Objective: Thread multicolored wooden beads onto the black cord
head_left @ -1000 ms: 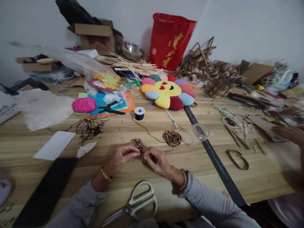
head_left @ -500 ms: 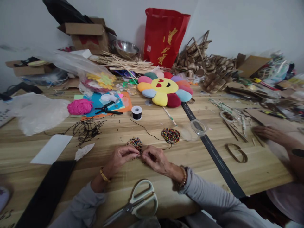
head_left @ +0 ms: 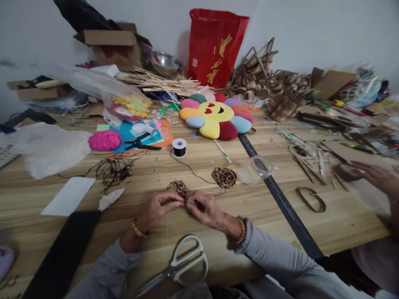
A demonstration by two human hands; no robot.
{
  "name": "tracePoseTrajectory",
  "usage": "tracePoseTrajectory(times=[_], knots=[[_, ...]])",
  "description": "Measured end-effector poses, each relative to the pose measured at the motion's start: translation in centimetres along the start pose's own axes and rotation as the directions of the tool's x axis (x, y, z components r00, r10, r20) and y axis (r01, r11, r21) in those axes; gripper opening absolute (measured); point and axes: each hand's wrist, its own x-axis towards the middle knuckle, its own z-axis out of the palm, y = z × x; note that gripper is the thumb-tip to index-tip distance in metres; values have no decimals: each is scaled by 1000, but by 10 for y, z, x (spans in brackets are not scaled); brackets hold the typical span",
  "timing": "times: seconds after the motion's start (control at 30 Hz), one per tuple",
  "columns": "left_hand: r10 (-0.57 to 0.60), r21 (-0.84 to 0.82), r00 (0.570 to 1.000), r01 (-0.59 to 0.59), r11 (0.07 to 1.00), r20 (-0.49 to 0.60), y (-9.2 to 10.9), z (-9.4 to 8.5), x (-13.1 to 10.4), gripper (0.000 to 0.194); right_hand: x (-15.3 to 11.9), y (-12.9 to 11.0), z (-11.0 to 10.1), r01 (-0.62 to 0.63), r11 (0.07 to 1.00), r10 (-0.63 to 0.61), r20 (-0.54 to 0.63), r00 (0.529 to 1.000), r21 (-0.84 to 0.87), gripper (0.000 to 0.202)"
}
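My left hand (head_left: 160,208) is closed in a pinch, thumb against fingertips, just in front of a small pile of multicoloured beads (head_left: 176,187). Close beside it, my right hand (head_left: 206,209) has its fingers curled together, its tips almost meeting the left ones. Whatever lies between the fingertips of either hand is too small to make out. A coil of strung beads (head_left: 224,177) rests beyond my right hand. Black cord (head_left: 193,169) runs from a white spool (head_left: 179,148) towards that coil. White-handled scissors (head_left: 187,263) lie on the table below my hands.
Tangled black cord (head_left: 114,170), white paper (head_left: 68,196) and pliers (head_left: 141,144) lie to the left. A flower cushion (head_left: 216,115) sits behind the beads. At right are a clear round lid (head_left: 261,167), a brown strip loop (head_left: 310,200) and another person's hand (head_left: 374,176).
My hands stay in nearly the same pinched pose. At the right, the other person's hand has lifted and shifted right, and a dark curved strip now shows beside it.
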Motion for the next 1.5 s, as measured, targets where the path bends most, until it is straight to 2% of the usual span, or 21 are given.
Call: tracePoseTrajectory(times=[0.6,1.07,1.5], knots=[[-3,12,1000,3,1000,-4,-2,0,-2,13,1,-3,-1,5,1000,-5,9,1000,14,13],[56,53,998,-56,997,10,0,2,-1,16,0,-1,0,-6,1000,6,-7,1000,2,12],[-47,24,999,47,999,1,-1,3,-3,14,0,0,1,-1,1000,1,-22,1000,14,14]])
